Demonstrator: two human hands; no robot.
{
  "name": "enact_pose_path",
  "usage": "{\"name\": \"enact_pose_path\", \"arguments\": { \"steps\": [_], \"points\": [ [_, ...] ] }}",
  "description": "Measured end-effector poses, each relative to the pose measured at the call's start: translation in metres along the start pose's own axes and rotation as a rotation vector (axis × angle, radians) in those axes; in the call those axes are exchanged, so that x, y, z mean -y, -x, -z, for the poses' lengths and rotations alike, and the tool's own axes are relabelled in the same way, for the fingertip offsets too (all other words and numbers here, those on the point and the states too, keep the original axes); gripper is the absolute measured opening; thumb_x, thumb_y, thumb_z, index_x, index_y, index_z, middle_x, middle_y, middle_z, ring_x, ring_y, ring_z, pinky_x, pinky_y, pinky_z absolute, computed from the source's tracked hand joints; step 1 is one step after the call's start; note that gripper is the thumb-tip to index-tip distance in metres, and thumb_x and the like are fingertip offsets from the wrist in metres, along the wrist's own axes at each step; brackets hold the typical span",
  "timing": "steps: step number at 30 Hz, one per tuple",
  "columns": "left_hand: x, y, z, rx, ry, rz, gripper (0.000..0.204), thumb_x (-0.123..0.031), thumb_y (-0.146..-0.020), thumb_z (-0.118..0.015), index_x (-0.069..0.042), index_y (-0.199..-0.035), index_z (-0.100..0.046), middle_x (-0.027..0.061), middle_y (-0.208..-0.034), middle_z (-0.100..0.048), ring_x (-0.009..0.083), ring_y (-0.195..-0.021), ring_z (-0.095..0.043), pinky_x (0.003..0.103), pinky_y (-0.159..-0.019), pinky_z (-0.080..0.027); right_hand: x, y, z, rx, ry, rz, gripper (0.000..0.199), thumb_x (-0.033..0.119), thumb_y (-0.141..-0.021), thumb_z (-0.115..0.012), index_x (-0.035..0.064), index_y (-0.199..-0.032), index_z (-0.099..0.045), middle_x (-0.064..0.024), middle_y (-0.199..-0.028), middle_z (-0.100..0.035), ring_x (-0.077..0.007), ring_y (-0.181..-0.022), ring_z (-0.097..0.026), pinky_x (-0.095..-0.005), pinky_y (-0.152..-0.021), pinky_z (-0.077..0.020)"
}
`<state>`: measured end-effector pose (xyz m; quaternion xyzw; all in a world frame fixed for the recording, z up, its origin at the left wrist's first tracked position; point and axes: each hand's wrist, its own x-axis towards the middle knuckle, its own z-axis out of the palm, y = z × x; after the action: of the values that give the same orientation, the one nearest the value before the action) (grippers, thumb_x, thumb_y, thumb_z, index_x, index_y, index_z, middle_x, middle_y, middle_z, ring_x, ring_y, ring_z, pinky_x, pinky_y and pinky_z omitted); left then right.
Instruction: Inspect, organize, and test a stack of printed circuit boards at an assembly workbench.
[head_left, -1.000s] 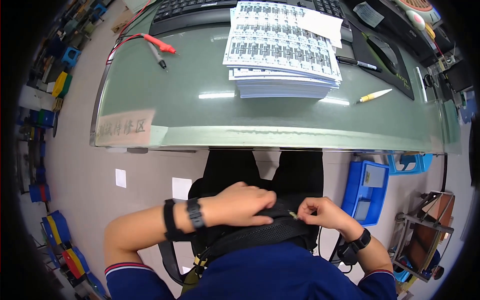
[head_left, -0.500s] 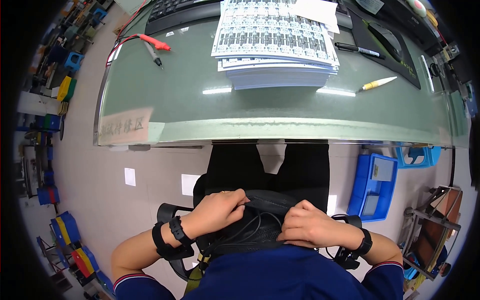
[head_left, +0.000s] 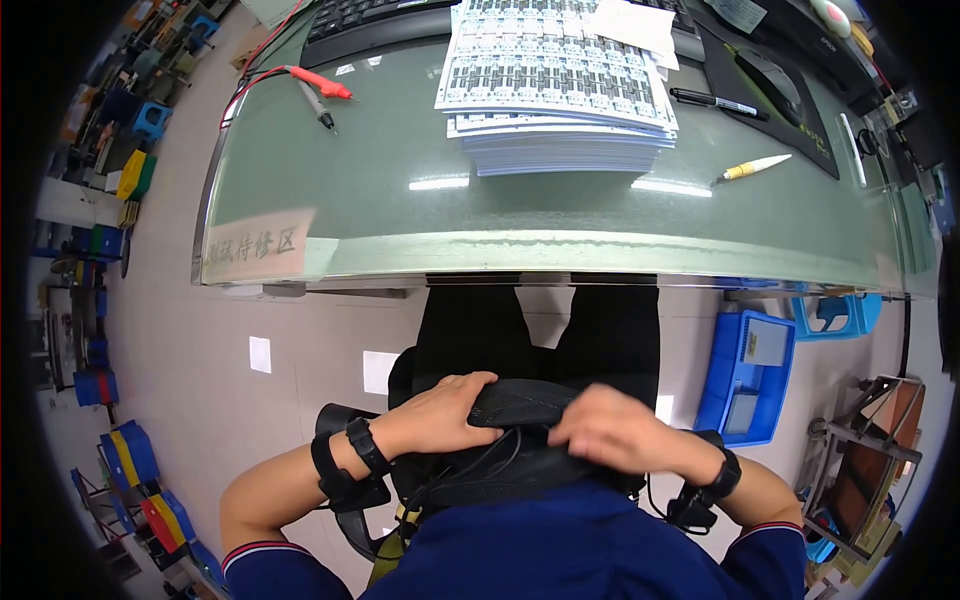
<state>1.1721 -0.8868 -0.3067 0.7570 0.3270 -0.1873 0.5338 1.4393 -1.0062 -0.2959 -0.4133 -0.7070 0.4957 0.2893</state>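
Observation:
A black fabric waist pouch [head_left: 530, 402] lies on my lap with its flap raised. My left hand [head_left: 445, 410] grips the left side of that flap, thumb beneath and fingers over the top. My right hand [head_left: 612, 428] is at the pouch's right side, curled and smeared by motion, so what its fingers hold is unclear. Black cables [head_left: 490, 460] run out of the pouch below the flap toward my left. The inside of the pouch is mostly hidden.
Ahead is a green-topped desk [head_left: 400, 205] with a stack of printed circuit boards [head_left: 560, 75], red and black test probes [head_left: 322, 84], a marker [head_left: 715, 100], a yellow pen [head_left: 757, 168] and a mouse [head_left: 770, 85]. A blue bin [head_left: 715, 385] stands on the floor at right.
My left hand has shifted slightly and turned flatter over the flap, which is raised more. My right hand has moved up a little from the pouch's lower edge and is now blurred.

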Motion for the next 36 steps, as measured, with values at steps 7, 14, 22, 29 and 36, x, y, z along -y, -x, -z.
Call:
{"name": "enact_pose_path", "arguments": {
  "steps": [7,14,22,29,36],
  "points": [
    [0.016,-0.006,-0.002,0.167,0.091,-0.037,0.083,-0.039,-0.081,-0.070,-0.001,-0.146,-0.034,0.0268,-0.141,-0.042,0.0388,-0.136,-0.035,0.045,-0.112,-0.033,-0.065,-0.033,-0.021,0.266,-0.318,-0.573,0.067,0.052,-0.103,-0.037,0.0028,-0.148,-0.037,-0.0264,-0.146,-0.043,-0.0374,-0.138,-0.040,-0.0406,-0.113,-0.0345],
    [0.026,0.006,-0.010,0.152,0.098,-0.191,0.081,-0.035,-0.088,-0.065,-0.003,-0.151,-0.026,0.0254,-0.149,-0.034,0.0398,-0.142,-0.026,0.047,-0.117,-0.024,-0.073,-0.054,-0.030,0.446,-0.193,-0.406,0.065,0.060,-0.098,-0.045,0.0206,-0.149,-0.040,-0.0226,-0.132,-0.052,-0.0370,-0.127,-0.049,-0.0443,-0.106,-0.0396],
    [0.033,0.026,-0.042,-0.001,-0.010,-0.225,0.079,-0.033,-0.094,-0.058,-0.001,-0.153,-0.018,0.0275,-0.159,-0.015,0.0408,-0.149,-0.012,0.048,-0.120,-0.016,-0.074,-0.063,-0.033,0.417,-0.159,-0.380,0.059,0.060,-0.095,-0.053,0.0107,-0.127,-0.052,-0.0229,-0.120,-0.057,-0.0367,-0.118,-0.054,-0.0424,-0.099,-0.0428],
    [0.020,0.018,-0.031,0.013,0.131,-0.053,0.093,-0.049,-0.088,-0.064,-0.002,-0.154,-0.018,0.0249,-0.157,-0.023,0.0426,-0.144,-0.026,0.050,-0.117,-0.023,-0.071,-0.077,-0.025,0.485,-0.163,-0.469,0.047,0.052,-0.089,-0.063,0.0080,-0.100,-0.054,-0.0144,-0.085,-0.063,-0.0262,-0.081,-0.060,-0.0371,-0.070,-0.0444],
    [0.028,0.012,-0.020,0.112,0.084,-0.095,0.093,-0.052,-0.089,-0.063,-0.005,-0.155,-0.017,0.0245,-0.156,-0.024,0.0416,-0.145,-0.024,0.051,-0.116,-0.024,-0.079,-0.077,-0.026,0.441,-0.342,-0.515,0.035,0.039,-0.087,-0.066,0.0067,-0.094,-0.054,-0.0058,-0.082,-0.060,-0.0184,-0.077,-0.054,-0.0339,-0.069,-0.0426]
  ]
}}
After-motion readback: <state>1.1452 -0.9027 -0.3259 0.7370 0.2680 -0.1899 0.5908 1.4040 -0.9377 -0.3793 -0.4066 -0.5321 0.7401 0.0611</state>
